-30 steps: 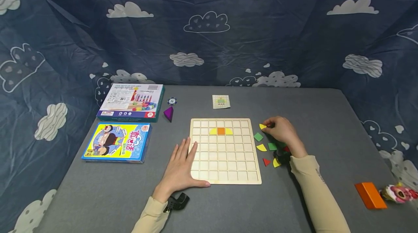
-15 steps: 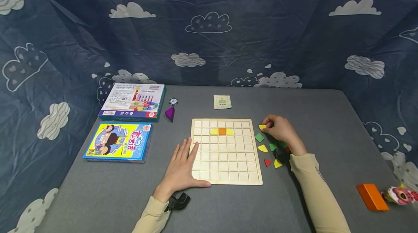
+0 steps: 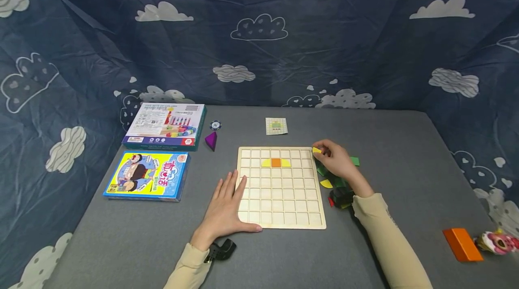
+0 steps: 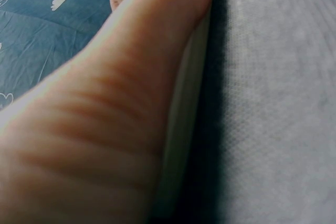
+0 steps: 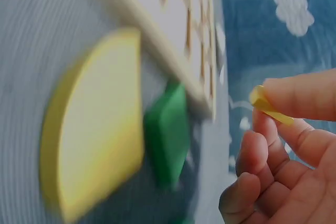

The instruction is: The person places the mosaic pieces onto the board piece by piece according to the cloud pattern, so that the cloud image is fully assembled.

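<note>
My right hand [image 3: 337,161] pinches a yellow quarter-circle tile [image 3: 316,150] between thumb and fingers, at the top right corner of a wooden grid board [image 3: 279,194]. In the right wrist view the tile [image 5: 269,109] shows edge-on between the fingers. On the board's upper part an orange square [image 3: 275,163] sits between two yellow quarter-circle tiles [image 3: 286,163]. My left hand [image 3: 223,214] rests with fingers spread on the board's lower left edge. Beside the board's right side lie another yellow tile [image 5: 100,129] and a green tile [image 5: 169,135]; my right hand and wrist partly hide several others.
A small patterned card [image 3: 276,126] lies beyond the board. To the left are two boxes [image 3: 147,176], a purple pyramid-like piece [image 3: 211,141] and a round chip [image 3: 216,125]. An orange block [image 3: 462,245] and a pink figurine [image 3: 498,242] sit at the far right.
My right hand has moved left with the yellow tile, from beside the board to its top right corner. A green tile now shows behind the wrist. My left hand stays put.
</note>
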Action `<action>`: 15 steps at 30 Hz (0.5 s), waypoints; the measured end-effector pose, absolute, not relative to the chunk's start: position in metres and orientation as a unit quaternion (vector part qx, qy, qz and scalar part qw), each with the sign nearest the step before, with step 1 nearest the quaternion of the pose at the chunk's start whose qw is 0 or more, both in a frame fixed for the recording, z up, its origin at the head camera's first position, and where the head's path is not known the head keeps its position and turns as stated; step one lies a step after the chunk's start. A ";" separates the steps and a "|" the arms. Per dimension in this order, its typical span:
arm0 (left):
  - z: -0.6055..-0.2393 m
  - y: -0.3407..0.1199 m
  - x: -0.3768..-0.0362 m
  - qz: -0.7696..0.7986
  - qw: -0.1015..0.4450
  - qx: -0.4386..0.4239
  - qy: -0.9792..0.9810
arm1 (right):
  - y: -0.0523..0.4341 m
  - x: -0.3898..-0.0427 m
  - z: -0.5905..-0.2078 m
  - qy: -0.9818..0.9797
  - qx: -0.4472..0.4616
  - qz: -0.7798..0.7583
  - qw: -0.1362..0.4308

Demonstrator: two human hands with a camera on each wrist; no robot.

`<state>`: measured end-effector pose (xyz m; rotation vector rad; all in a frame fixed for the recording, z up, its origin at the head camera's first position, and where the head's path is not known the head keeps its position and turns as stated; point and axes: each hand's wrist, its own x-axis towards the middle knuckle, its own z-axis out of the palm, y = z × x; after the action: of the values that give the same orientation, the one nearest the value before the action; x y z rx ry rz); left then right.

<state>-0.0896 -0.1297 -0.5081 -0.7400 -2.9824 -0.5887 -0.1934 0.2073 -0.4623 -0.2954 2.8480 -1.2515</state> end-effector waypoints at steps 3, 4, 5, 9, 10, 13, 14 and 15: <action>-0.509 -0.129 -0.090 -0.189 0.008 -0.238 -0.953 | 0.195 -0.191 -0.458 0.902 -0.085 -0.422 0.028; -0.509 -0.129 -0.089 -0.188 0.008 -0.238 -0.953 | 0.191 -0.191 -0.456 0.897 -0.084 -0.432 0.034; -0.509 -0.129 -0.089 -0.188 0.008 -0.238 -0.953 | 0.187 -0.190 -0.454 0.892 -0.087 -0.441 0.041; -0.509 -0.129 -0.089 -0.185 0.001 -0.235 -0.954 | 0.170 -0.189 -0.450 0.873 -0.105 -0.471 0.064; -0.508 -0.129 -0.089 -0.185 -0.002 -0.234 -0.954 | 0.166 -0.188 -0.450 0.868 -0.108 -0.480 0.070; -0.507 -0.129 -0.089 -0.183 -0.008 -0.231 -0.955 | 0.152 -0.187 -0.448 0.854 -0.117 -0.499 0.083; -0.507 -0.129 -0.089 -0.183 -0.009 -0.231 -0.956 | 0.147 -0.186 -0.448 0.851 -0.120 -0.505 0.085; -0.507 -0.129 -0.089 -0.181 -0.010 -0.230 -0.956 | 0.142 -0.186 -0.448 0.847 -0.121 -0.510 0.087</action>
<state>-0.0894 -0.1290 -0.5065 -0.7264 -3.0226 -0.5713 -0.1858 0.1423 -0.4476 -0.3610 2.5236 -1.5188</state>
